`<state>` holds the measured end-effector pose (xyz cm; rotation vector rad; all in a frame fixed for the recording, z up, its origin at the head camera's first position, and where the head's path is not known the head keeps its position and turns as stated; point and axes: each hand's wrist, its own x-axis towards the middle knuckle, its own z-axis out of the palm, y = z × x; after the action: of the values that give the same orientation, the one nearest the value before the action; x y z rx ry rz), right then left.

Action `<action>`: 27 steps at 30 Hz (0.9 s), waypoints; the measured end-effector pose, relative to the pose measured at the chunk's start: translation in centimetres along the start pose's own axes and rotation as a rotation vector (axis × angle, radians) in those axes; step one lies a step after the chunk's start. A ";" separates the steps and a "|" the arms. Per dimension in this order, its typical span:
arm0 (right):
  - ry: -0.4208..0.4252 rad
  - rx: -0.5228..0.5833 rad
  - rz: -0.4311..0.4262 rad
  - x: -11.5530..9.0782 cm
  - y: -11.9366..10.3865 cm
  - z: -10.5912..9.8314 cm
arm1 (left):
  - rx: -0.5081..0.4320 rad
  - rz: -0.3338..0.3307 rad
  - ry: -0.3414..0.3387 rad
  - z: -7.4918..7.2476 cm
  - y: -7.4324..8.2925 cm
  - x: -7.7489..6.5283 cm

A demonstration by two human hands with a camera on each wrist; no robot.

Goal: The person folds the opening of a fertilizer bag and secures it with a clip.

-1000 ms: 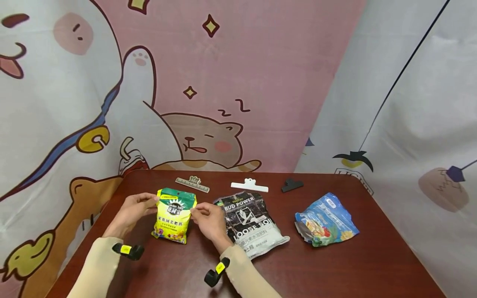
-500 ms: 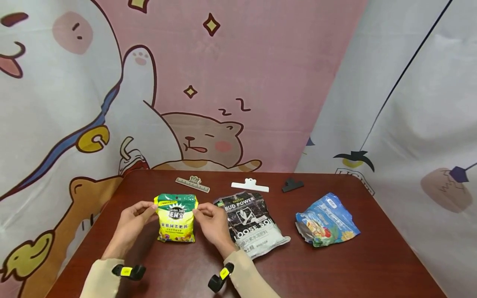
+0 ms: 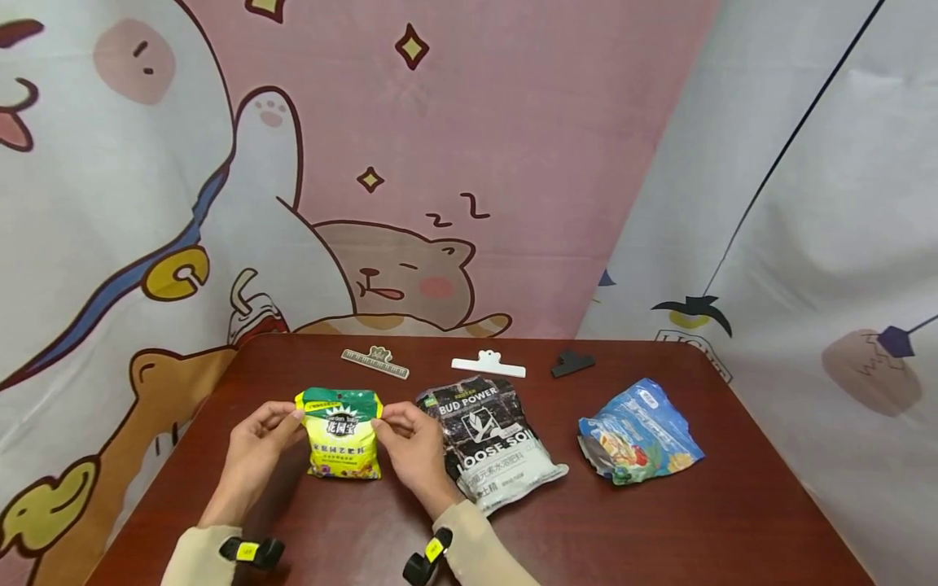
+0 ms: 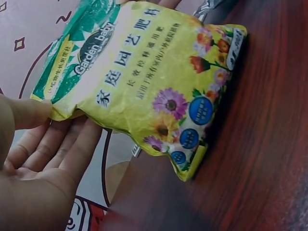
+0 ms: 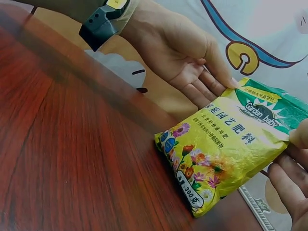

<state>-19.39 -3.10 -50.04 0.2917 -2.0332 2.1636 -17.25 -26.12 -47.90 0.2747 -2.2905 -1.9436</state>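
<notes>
A yellow fertilizer bag [image 3: 339, 439] with a green top band stands upright near the table's left side, its printed front toward me. My left hand [image 3: 252, 456] pinches its upper left edge between thumb and fingers. On the opposite edge, my right hand [image 3: 416, 448] pinches the bag at about the same height. In the left wrist view, the left thumb presses the front of the bag [image 4: 144, 82] while the fingers lie behind it. The right wrist view shows both hands at the sides of the bag [image 5: 221, 144], its bottom edge close to the table.
A black and white soil bag [image 3: 494, 443] lies just right of my right hand. Farther right is a crumpled blue bag [image 3: 645, 431]. Along the back lie a ruler-like metal clip [image 3: 375, 363], a white clip [image 3: 488, 365] and a black clip [image 3: 572, 363]. A printed cloth [image 3: 528, 163] hangs behind the table [image 3: 659, 529].
The fertilizer bag has turned from a slant to straight and come slightly lower in the head view. Both hands have moved down with it, keeping their pinch on its edges.
</notes>
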 end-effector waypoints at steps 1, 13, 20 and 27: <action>-0.002 -0.001 -0.006 0.0 0.0 0.0 | -0.010 0.012 0.002 0.0 -0.1 0.0; -0.078 -0.071 -0.162 0.1 0.3 -0.3 | -0.025 0.077 0.046 0.1 -0.2 -0.1; -0.130 -0.155 -0.288 0.1 0.2 -0.6 | 0.157 0.077 0.042 -0.2 0.1 -0.3; -0.159 -0.141 -0.278 -0.1 0.0 -0.5 | 0.197 0.118 0.050 -0.5 -0.1 -0.4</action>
<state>-19.27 -2.58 -50.09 0.7019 -2.0693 1.8750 -16.76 -26.49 -47.86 0.1990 -2.4087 -1.6412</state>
